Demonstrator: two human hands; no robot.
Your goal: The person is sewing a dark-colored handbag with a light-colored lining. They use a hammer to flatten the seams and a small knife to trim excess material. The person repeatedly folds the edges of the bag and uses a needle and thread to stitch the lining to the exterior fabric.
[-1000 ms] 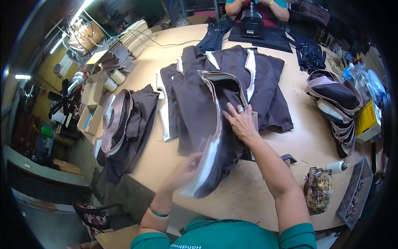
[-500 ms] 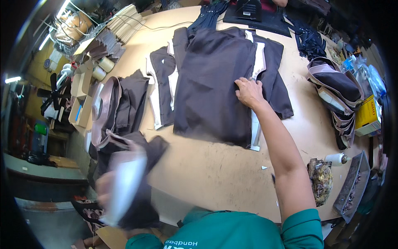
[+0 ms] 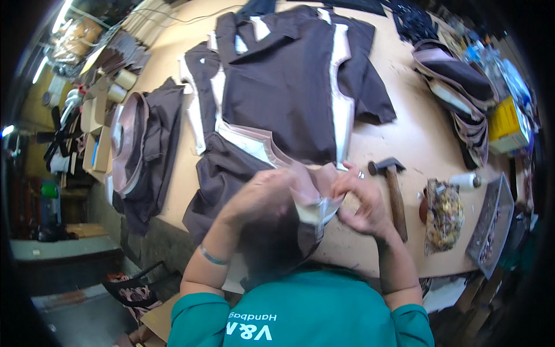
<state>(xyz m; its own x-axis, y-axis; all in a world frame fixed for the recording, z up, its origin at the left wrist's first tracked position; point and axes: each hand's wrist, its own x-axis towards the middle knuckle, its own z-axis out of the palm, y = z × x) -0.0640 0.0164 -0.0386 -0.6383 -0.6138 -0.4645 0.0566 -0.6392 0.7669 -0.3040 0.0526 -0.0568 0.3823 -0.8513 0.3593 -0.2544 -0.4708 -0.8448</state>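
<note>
To the right of the hammer (image 3: 395, 199) lies a clear bag of small yellowish pieces (image 3: 444, 217), with a white bottle (image 3: 464, 181) on its side and a grey tray (image 3: 503, 228) of small parts farther right. Beyond the hammer, up and right, a yellow box (image 3: 507, 124) sits by bluish plastic wrapping (image 3: 511, 81). Well to the hammer's left are pale thread cones (image 3: 125, 79), an open cardboard box (image 3: 92, 115) and a black fan (image 3: 56, 130).

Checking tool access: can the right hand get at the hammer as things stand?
Probably yes: the hammer lies just right of the right hand, with nothing lying on it, though the hand would likely need to release the fabric piece first.
</note>
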